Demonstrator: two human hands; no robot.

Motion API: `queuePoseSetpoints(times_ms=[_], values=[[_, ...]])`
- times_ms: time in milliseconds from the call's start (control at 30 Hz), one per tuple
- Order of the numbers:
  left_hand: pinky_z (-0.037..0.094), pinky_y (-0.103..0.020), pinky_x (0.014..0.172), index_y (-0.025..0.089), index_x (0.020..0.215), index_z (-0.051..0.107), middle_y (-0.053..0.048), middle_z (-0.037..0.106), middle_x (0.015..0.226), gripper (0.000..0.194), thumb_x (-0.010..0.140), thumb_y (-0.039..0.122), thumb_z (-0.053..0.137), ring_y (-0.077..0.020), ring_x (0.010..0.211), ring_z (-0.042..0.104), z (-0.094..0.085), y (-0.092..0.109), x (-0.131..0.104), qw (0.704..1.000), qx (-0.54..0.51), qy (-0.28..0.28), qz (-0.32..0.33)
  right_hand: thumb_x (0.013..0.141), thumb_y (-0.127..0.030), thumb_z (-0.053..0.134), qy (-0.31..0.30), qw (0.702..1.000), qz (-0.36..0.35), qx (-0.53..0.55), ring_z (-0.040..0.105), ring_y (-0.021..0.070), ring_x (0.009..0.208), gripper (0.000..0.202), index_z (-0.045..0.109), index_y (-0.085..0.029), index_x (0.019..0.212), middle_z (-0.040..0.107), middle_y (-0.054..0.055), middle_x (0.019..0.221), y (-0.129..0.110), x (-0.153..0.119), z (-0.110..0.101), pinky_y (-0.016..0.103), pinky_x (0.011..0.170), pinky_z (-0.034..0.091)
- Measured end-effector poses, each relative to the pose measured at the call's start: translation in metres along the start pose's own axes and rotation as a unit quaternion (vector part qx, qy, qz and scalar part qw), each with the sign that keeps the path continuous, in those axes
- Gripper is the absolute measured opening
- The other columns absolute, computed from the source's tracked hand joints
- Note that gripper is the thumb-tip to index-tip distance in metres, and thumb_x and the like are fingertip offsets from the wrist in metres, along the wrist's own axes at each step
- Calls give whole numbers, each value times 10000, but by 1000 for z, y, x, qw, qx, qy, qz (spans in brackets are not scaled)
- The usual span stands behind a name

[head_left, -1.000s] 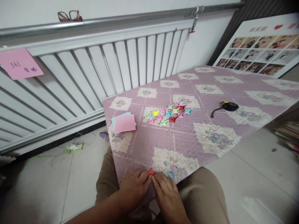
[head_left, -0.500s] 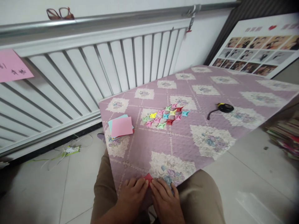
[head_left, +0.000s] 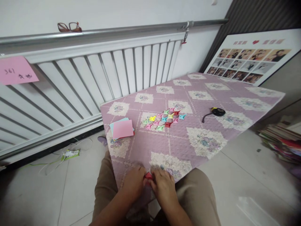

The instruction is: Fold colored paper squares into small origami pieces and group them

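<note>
A small piece of folded red paper is between my two hands at the near edge of the table. My left hand grips its left side, with the fingers curled and partly blurred. On the other side my right hand pinches it between thumb and fingers. Beyond them lie several little folded paper shapes in rows, coloured pink, green, yellow, blue and red. To the left is a stack of paper sheets, pink on top with blue and red edges showing beneath.
A purple flowered cloth covers the table. A black tape measure with a strap lies on the right. Behind stands a white radiator, with glasses on the pipe above. A photo board leans at the back right.
My hands have closed in around the red paper, fingers now curled instead of lying flatter. The whole view has shifted slightly, and the things on the table keep their places.
</note>
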State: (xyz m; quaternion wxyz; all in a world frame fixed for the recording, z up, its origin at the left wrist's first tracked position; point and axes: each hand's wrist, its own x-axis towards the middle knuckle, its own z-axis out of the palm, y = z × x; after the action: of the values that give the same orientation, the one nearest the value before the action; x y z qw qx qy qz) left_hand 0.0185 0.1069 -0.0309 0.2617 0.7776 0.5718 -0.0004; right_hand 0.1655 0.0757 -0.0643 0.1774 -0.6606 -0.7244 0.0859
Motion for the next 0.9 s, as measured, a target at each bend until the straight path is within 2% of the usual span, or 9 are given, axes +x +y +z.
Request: queuePoseSetpoints(times_ms=[200,467,667,767,900], values=[[381,-296,731,197,920,566,-46,603,962,111,822,175,518,-217,903,556,-11,6,1,999,19,-32,8,755,-206,661,-69,997,28,-18,571,258,893,103,604,-243,833,660,47,959,-3,7,-8,376,746,352],[361,-280,740,196,934,556,-26,610,931,172,775,137,532,-191,878,544,8,-4,-1,999,-53,2,4,726,-131,639,-24,995,26,90,584,217,887,137,579,-241,783,659,-15,849,3,-1,6,350,784,309],[373,-269,727,195,789,593,-18,610,870,107,792,118,520,-175,850,549,11,-11,-2,993,-55,25,99,722,-81,609,-29,989,-9,143,593,191,808,190,586,-249,808,642,-47,744,3,-2,4,367,832,324],[381,-266,701,195,805,600,-10,604,847,122,796,96,530,-165,821,548,13,-13,-4,989,-54,70,117,739,-74,619,-31,986,-56,155,575,174,773,166,573,-233,737,621,-42,731,4,3,-5,351,815,346],[391,-306,712,192,791,590,-19,583,819,120,824,91,533,-190,806,528,22,-15,-5,975,28,171,141,801,-115,603,27,987,-123,105,545,179,800,123,586,-234,776,611,-20,781,6,6,-8,401,905,331]])
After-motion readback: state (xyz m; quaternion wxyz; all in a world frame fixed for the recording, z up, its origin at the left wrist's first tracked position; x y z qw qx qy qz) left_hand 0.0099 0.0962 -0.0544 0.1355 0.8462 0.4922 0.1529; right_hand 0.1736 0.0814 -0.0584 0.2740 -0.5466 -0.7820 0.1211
